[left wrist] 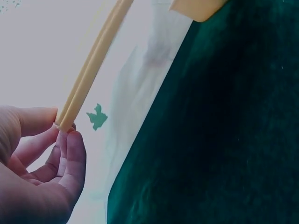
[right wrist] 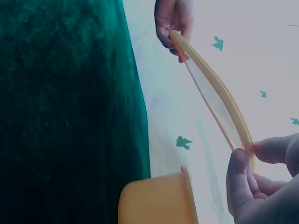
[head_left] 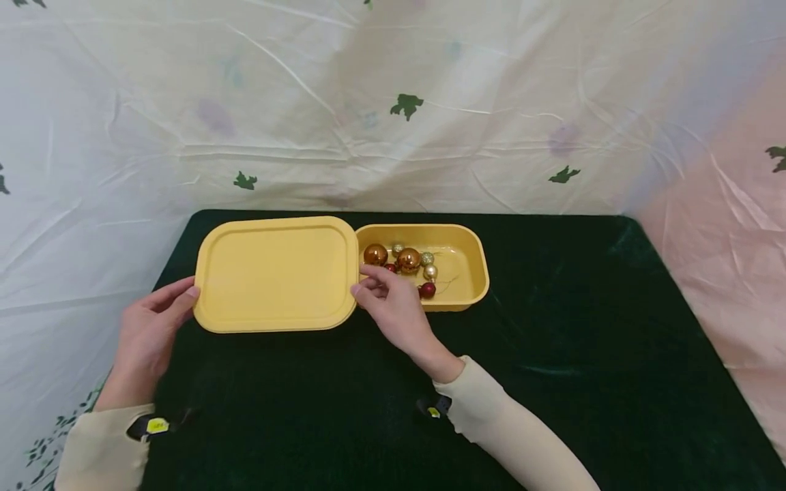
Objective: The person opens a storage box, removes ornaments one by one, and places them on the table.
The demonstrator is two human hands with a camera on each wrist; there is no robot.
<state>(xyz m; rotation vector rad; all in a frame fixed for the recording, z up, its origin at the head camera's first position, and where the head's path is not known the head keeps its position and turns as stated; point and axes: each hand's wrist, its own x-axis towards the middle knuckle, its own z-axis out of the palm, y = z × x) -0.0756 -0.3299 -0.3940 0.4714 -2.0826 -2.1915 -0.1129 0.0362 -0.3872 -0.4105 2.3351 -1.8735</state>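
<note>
A yellow rectangular lid (head_left: 276, 276) with rounded corners is held up between both hands, left of an open yellow box (head_left: 467, 276). My left hand (head_left: 147, 327) pinches the lid's left edge between thumb and fingers. At the opposite edge, my right hand (head_left: 399, 307) pinches the rim and overlaps the box's left part in the head view. Inside the box lie several ornament balls: shiny copper ones (head_left: 408, 260), dark red ones (head_left: 427, 290) and small gold ones (head_left: 430, 272). The right wrist view shows the lid (right wrist: 224, 95) edge-on, above the box (right wrist: 156, 203).
Dark green velvety cloth (head_left: 583, 327) covers the table. A pale curtain (head_left: 491, 102) with green leaf-like prints hangs behind it and along the sides. Each wrist wears a dark band, the left one (head_left: 147, 427) with a yellow tag.
</note>
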